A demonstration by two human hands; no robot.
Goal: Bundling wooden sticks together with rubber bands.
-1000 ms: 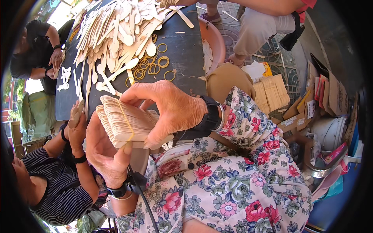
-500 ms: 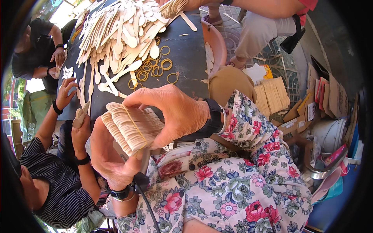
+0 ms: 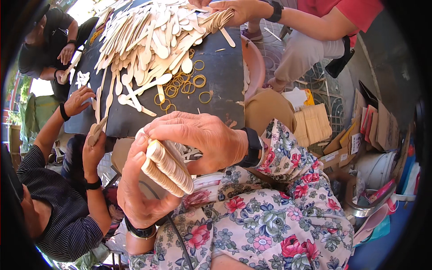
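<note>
1. Head view: bundle of wooden sticks (image 3: 167,168) is up in both hands, tilted, rounded ends showing, just off the table's near edge, above the lap.
2. Left hand (image 3: 139,198): curled partway, spread about as wide as the bundle; fingers on its left side, thumb at the lower end. Firm hold.
3. Right hand (image 3: 204,139): arched over the bundle, fingertips at its upper end, thumb by its right side; gripping, part-closed.
4. Table (image 3: 223,69): dark top. Big pile of wooden spoons (image 3: 148,40) toward the far edge; yellow rubber bands (image 3: 180,87) loose between pile and near-right corner.
5. Pink tub (image 3: 255,67): just beside the table's right edge.
6. Block of wooden sticks (image 3: 313,123): off the table, out past the near-right corner.
7. Co-workers: hand with a few spoons (image 3: 93,150) near the near-left corner; hand with a fanned bunch (image 3: 218,20) at the pile's right side.
8. Cardboard (image 3: 382,119): far right, well apart from the table.
</note>
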